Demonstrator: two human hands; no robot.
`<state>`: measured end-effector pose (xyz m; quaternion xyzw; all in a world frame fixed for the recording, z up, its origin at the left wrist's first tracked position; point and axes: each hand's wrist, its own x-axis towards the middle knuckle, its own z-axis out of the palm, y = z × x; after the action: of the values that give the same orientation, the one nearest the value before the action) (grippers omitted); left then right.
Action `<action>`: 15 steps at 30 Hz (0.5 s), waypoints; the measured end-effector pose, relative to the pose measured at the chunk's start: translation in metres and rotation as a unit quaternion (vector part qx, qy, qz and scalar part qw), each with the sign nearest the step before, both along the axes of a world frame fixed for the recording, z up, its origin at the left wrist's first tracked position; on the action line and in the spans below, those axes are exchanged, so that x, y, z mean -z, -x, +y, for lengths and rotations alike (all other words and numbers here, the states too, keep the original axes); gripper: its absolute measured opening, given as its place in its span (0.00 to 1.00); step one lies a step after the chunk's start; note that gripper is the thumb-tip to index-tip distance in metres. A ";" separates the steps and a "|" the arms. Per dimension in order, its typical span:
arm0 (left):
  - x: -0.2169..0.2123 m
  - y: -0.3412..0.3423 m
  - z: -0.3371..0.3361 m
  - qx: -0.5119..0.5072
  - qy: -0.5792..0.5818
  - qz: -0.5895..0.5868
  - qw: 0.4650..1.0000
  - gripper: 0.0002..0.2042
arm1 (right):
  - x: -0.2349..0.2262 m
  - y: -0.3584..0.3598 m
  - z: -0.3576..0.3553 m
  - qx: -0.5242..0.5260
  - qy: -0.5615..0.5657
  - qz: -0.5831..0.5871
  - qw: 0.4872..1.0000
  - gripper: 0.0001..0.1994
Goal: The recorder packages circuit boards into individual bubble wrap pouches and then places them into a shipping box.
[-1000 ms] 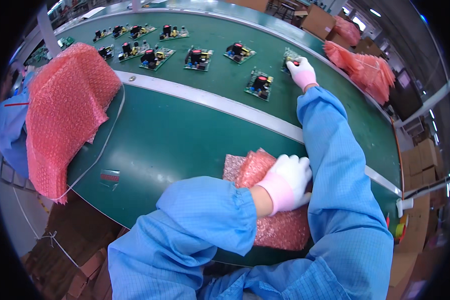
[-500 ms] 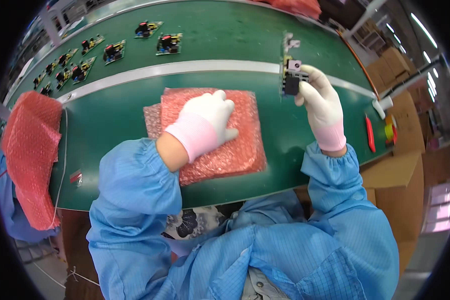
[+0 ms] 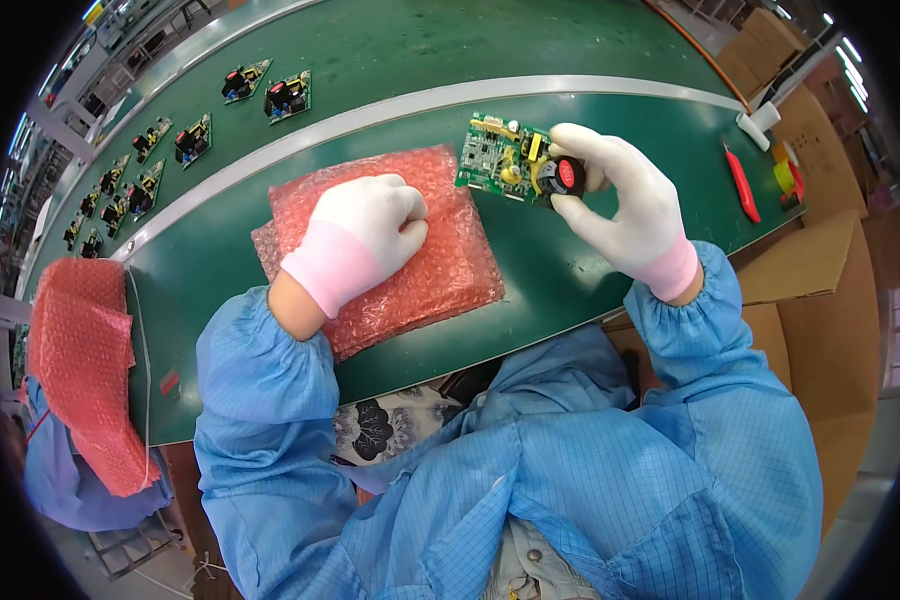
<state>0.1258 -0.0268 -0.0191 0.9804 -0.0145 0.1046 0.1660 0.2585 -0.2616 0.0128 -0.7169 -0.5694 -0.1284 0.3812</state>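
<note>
In my right hand point(image 3: 625, 200), gloved in white with a pink cuff, a green circuit board point(image 3: 508, 160) is held up by its right end. Its component side faces me, with yellow parts and a round black coil with a red top showing. My thumb and fingers grip it around the coil, just right of a stack of pink bubble-wrap bags point(image 3: 450, 255). On that stack rests my left hand point(image 3: 370, 225), its fingers curled and pressed together against the top bag. Whatever lies between those fingertips is hidden under the hand.
Several similar circuit boards point(image 3: 288, 97) stand at the far left, beyond a pale rail point(image 3: 370, 112). A pink bubble-wrap sheet point(image 3: 80, 360) hangs over the left table edge. A red-handled tool point(image 3: 741, 185), a yellow tape roll point(image 3: 785, 178) and a cardboard box point(image 3: 820, 265) are at right.
My right hand has turned the circuit board from edge-on to component side facing me and brought it nearer the bags. My left fingers have curled closed on the top bag. The view has shifted.
</note>
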 end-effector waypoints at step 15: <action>-0.036 0.016 0.012 0.083 0.068 -0.207 0.972 0.03 | -0.014 0.020 0.042 -0.111 0.104 0.150 0.977 0.34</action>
<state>0.1098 -0.0152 0.0172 0.9192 -0.1227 0.2924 0.2336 0.2380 -0.2193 0.0270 -0.6962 -0.5920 0.0832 0.3974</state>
